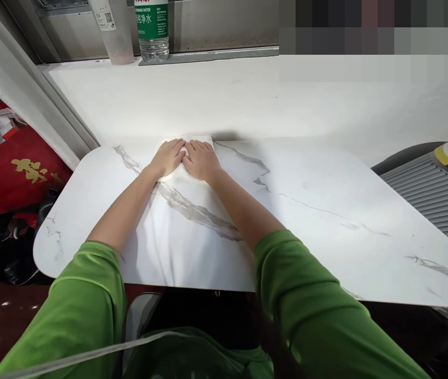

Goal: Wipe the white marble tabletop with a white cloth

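A folded white cloth (pixel 177 173) lies flat on the white marble-patterned table (pixel 310 179), close to its back edge by the wall. My left hand (pixel 168 157) rests palm down on the left part of the cloth, its fingers stretched out toward the right. Against it, my right hand (pixel 202 159) presses flat on the right part, fingers extended forward. The two hands touch at the fingertips and thumbs. Both palms hide much of the cloth, whose corner shows beyond the right fingers.
On the ledge behind stand a water bottle (pixel 153 31) with a green label and a translucent plastic container (pixel 116 39). A red bag (pixel 22 168) with gold characters is at the left. Beyond the table's right end is a grey ribbed surface (pixel 432 189).
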### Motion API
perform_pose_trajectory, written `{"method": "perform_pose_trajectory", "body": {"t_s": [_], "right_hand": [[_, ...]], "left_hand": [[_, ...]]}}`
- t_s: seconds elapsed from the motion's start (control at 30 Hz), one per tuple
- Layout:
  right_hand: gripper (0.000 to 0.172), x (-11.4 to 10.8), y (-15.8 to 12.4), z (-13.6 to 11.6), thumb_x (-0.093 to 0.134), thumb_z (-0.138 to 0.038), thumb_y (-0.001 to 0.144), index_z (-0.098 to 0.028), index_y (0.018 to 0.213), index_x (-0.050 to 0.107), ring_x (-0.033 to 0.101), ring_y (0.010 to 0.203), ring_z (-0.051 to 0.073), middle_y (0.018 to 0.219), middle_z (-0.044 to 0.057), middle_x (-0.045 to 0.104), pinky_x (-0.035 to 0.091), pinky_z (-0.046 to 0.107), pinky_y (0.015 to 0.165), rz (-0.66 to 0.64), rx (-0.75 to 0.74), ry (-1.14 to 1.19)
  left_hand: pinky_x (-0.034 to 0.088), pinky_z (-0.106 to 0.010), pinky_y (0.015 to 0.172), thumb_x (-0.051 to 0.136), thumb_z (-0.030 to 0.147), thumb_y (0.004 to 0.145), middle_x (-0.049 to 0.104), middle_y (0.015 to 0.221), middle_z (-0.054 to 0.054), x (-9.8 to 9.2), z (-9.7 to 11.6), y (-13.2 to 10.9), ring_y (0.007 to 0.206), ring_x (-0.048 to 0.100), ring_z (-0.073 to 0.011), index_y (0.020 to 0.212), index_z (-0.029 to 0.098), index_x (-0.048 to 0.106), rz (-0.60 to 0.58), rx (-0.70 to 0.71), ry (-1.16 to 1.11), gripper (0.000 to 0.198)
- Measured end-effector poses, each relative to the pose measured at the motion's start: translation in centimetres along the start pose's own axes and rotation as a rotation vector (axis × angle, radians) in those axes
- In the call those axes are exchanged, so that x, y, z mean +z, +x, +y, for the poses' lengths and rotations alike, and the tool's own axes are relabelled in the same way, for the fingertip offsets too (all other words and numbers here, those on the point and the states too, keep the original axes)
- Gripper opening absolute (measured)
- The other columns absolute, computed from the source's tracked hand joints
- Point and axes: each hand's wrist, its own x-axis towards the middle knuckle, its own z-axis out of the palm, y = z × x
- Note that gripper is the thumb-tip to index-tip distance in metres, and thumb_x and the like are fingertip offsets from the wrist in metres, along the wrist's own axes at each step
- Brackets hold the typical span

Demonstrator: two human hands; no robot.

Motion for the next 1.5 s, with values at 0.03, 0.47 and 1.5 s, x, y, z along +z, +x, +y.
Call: {"method": "perform_pose_trajectory", "body": {"t_s": [0.03, 0.47, 1.5], "right_hand": [[0.056, 0.0, 0.1, 0.1, 0.028, -0.023, 0.094, 0.000, 0.144, 0.041, 0.037, 0.138, 0.031, 0.149, 0.020, 0.044, 0.023, 0.047, 0.114, -0.008, 0.005, -0.005], [0.054, -1.0, -5.4, -3.1, 0.033, -0.022, 0.094, -0.002, 0.143, 0.045, 0.037, 0.140, 0.029, 0.151, 0.019, 0.043, 0.021, 0.045, 0.117, 0.025, -0.008, 0.027], [0.048, 1.6, -2.1, -8.6, 0.033, -0.020, 0.092, 0.001, 0.132, 0.052, 0.048, 0.121, 0.033, 0.131, 0.023, 0.057, 0.028, 0.047, 0.107, 0.118, -0.106, 0.015]], "left_hand": [[0.023, -0.040, 0.119, 0.029, 0.026, 0.098, 0.043, 0.153, -0.011, 0.0, -0.1, 0.1, 0.143, 0.036, -0.0219, 0.144, 0.013, 0.044, -0.003, -0.005, -0.004, 0.050], [0.017, -0.046, 0.121, 0.027, 0.026, 0.098, 0.037, 0.155, -0.015, -1.4, 2.9, -6.4, 0.146, 0.030, -0.0259, 0.147, 0.007, 0.038, -0.060, -0.036, 0.022, 0.053], [0.027, -0.046, 0.118, 0.032, 0.028, 0.094, 0.046, 0.150, -0.012, -2.4, -4.0, -8.6, 0.140, 0.040, -0.0259, 0.142, 0.014, 0.046, 0.012, -0.002, 0.049, 0.052]]}}
